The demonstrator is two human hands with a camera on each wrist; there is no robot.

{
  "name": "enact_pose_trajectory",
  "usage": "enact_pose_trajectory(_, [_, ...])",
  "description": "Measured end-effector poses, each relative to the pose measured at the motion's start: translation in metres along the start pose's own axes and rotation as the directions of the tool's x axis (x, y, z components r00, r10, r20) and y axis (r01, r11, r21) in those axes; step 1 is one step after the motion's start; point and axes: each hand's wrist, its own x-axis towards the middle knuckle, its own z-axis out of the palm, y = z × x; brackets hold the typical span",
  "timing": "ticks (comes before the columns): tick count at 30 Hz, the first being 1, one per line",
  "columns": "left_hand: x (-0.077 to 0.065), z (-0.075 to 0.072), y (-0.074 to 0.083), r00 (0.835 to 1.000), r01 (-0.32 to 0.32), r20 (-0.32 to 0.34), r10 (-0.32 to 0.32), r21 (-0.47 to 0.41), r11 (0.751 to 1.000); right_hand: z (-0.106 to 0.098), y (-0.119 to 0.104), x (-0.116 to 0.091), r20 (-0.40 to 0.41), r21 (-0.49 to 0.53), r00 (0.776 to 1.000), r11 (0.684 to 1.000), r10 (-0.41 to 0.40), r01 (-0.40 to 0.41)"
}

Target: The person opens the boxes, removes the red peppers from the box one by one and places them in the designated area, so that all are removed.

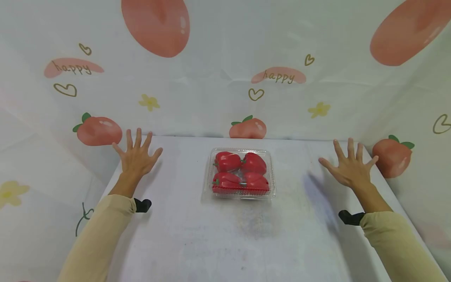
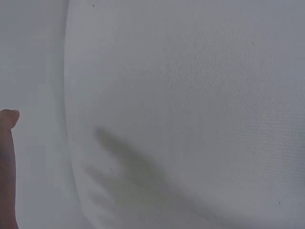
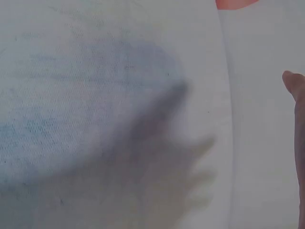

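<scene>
A clear plastic clamshell box (image 1: 208, 184) rests on the white table (image 1: 183, 243) in the head view. Inside lie several red bell peppers (image 1: 254, 163) with small green stems. Off to the box's left, my left hand (image 1: 136, 158) is spread with straight fingers and holds nothing. On the opposite side my right hand (image 1: 352, 169) is spread the same way, also holding nothing. Both hands are apart from the box and cast shadows on the table. Each wrist view catches only a sliver of its hand, the left hand (image 2: 6, 162) and the right hand (image 3: 299, 124).
A white cloth backdrop (image 1: 211, 51) printed with peaches, hearts, flowers and "happy" hangs behind the table and down its sides. Black straps (image 1: 142, 205) sit at both sleeve cuffs. The tabletop carries faint bluish stains.
</scene>
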Motion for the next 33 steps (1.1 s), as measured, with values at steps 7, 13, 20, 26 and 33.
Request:
enact_pose_trajectory(7, [-0.001, -0.002, 0.007, 1.000, -0.024, 0.013, 0.024, 0.005, 1.000, -0.001, -0.013, -0.002, -0.004, 0.006, 1.000, 1.000, -0.021, 0.021])
enact_pose_trajectory(13, [-0.005, -0.002, 0.017, 0.999, -0.049, 0.019, 0.049, -0.008, 0.999, -0.002, -0.029, -0.006, -0.013, 0.007, 0.998, 0.999, -0.054, 0.054])
enact_pose_trajectory(20, [-0.010, 0.001, 0.026, 0.995, -0.095, -0.022, 0.094, -0.038, 0.995, -0.004, -0.051, -0.012, -0.031, 0.002, 0.994, 0.994, -0.105, 0.105])
enact_pose_trajectory(26, [-0.016, 0.002, 0.036, 0.989, -0.141, -0.043, 0.138, -0.072, 0.987, -0.005, -0.073, -0.016, -0.060, 0.002, 0.984, 0.986, -0.166, 0.166])
enact_pose_trajectory(33, [-0.024, 0.002, 0.051, 0.980, -0.197, -0.054, 0.193, -0.079, 0.977, -0.004, -0.102, -0.022, -0.084, -0.007, 0.963, 0.966, -0.257, 0.257])
